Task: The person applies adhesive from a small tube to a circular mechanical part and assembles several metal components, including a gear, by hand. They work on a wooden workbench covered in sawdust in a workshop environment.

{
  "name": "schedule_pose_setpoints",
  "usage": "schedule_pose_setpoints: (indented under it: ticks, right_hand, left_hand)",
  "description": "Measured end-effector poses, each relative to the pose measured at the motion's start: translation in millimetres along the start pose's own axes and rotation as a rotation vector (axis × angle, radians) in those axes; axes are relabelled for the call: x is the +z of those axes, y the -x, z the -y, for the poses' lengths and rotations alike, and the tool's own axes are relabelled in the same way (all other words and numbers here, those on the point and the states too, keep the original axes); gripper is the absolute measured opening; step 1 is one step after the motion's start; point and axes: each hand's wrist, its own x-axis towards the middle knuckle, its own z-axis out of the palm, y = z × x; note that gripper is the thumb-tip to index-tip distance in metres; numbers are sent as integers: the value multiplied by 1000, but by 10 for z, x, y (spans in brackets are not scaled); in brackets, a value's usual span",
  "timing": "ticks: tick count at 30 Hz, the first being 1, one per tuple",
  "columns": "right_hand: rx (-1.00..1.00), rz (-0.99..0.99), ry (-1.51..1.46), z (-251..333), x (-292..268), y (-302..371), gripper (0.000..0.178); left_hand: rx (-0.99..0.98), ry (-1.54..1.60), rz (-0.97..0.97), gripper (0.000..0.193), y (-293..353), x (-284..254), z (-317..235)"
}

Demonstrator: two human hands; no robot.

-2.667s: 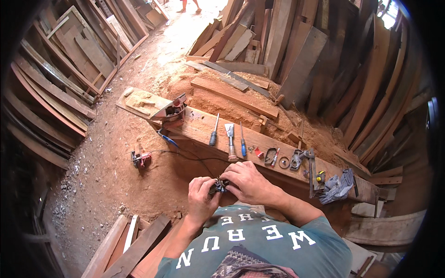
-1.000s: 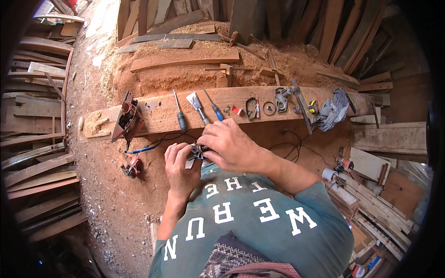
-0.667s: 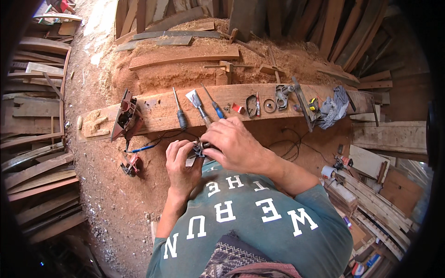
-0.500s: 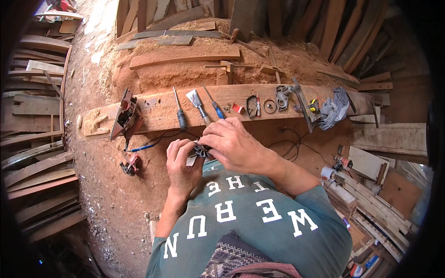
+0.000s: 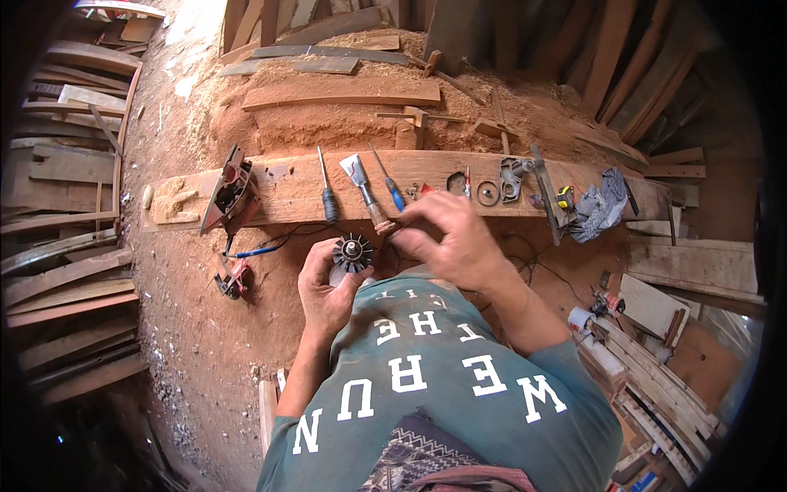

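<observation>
My left hand (image 5: 326,283) is wrapped round a motor armature, its black finned fan (image 5: 352,254) and metal shaft end facing up. Just to the right, my right hand (image 5: 451,246) is raised with thumb and fingertips drawn together; a small dark bit seems to be between them, too small to name. Those fingertips are close to the wooden handle of a chisel (image 5: 357,176), which lies on the thick plank (image 5: 295,184). Beside the chisel lie a screwdriver with a dark handle (image 5: 329,205) and one with a blue handle (image 5: 394,193).
A red planer body (image 5: 232,189) rests at the plank's left, with a red part (image 5: 234,280) on the ground below. Toward the right are a ring (image 5: 488,193), a grey metal housing (image 5: 513,180), a yellow tape measure (image 5: 566,197) and a crumpled cloth (image 5: 602,205). Stacked boards (image 5: 74,164) line the left.
My right hand has come off the armature and moved to the right. The left hand keeps hold, and the fan now shows fully, turned upward. The view has shifted slightly.
</observation>
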Motion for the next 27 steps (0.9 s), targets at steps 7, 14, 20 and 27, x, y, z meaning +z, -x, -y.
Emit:
schedule_pose_setpoints:
  ticks: [7,14,20,27]
  right_hand:
    - [623,77,133,-2032,326,838,37]
    - [1393,579,-208,-3004,1150,2447,77]
    - [1397,757,-500,-2676,1107,2246,72]
    - [875,463,-367,-2939,937,1909,28]
  left_hand:
    - [-153,156,42,40,-2,1,50]
    - [-173,257,49,39,-50,19,77]
    - [-294,338,80,39,-114,58,-26]
    - [-327,269,71,42,-203,137,97]
